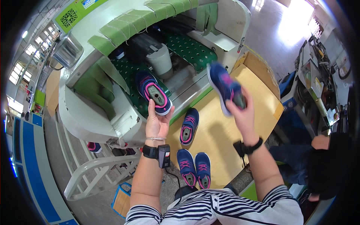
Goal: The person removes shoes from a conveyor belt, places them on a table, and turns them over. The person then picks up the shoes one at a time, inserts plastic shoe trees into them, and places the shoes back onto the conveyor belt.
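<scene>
Left hand [156, 122] gripping a navy-and-pink sneaker [153, 92] (sole-end in palm) at the green conveyor [189, 47], right hand [242, 114] clasping a second sneaker [224, 86], three more sneakers [189, 125] on the wooden table [258, 93] between the wrists

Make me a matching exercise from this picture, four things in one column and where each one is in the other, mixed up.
Column one:
1. shoe in the left hand
2. shoe in the right hand
3. single shoe
4. pair of shoes

Column two:
A. side by side on the wooden table, nearest the person
B. lying alone on the table between the two hands
C. held over the green conveyor belt
D. raised above the table

Pairs: 1-C, 2-D, 3-B, 4-A
</scene>
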`<state>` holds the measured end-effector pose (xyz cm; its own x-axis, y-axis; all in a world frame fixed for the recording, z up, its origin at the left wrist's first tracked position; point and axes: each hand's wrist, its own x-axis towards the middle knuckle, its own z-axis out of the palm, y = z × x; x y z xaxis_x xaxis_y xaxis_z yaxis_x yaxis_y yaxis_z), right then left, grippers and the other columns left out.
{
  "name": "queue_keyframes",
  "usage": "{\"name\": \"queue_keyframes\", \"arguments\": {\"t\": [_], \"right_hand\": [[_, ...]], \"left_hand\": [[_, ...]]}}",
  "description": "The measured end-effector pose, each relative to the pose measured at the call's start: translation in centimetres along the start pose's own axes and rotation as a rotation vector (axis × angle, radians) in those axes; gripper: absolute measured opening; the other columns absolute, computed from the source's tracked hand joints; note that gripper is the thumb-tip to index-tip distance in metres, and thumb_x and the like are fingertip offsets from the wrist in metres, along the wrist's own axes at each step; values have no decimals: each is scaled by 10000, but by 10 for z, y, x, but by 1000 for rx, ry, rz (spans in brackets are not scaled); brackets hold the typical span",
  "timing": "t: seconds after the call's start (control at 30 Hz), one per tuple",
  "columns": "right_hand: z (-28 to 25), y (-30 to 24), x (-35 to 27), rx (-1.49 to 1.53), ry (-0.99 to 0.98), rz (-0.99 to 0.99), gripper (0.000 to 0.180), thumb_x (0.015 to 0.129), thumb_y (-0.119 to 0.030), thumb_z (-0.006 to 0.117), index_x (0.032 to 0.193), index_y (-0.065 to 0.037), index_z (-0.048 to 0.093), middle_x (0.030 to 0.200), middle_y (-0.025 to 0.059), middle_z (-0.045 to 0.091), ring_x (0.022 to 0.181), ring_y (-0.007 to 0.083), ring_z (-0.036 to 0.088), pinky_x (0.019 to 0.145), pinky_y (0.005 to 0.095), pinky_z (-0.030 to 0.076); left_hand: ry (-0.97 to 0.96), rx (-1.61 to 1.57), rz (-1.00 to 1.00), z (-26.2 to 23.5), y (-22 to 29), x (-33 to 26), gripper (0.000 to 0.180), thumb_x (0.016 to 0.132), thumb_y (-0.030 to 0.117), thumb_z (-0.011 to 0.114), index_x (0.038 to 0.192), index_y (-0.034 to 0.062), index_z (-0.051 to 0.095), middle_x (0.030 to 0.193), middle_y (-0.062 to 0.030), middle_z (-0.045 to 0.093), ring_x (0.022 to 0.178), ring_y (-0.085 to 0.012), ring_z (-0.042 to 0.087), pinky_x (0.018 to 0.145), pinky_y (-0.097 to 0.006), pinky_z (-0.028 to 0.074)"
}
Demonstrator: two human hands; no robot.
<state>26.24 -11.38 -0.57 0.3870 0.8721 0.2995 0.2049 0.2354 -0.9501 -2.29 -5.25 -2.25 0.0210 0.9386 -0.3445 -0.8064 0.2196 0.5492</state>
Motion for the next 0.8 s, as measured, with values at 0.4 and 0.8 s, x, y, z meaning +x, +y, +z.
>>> {"name": "queue_keyframes", "arguments": {"t": [0.4,0.8], "right_hand": [[100,55,146,-401,-87,-315,852,804,-179,776,1528,-98,333,1412,252,476,1290,417,494,1090,436,411],[-101,104,-306,-1105,-708,205,866,899,-532,616,1569,-105,272,1618,231,212,1475,486,186,1157,652,199]], "left_hand": [[-254,570,-219,-23,-45,-63,681,984,528,567,1426,41,390,1382,-207,541,1268,-332,554,1081,-472,440],[-935,1900,461,-115,-124,-154,553,877,459,658,1234,36,653,1308,-153,645,1200,-378,600,979,-452,458]]}}
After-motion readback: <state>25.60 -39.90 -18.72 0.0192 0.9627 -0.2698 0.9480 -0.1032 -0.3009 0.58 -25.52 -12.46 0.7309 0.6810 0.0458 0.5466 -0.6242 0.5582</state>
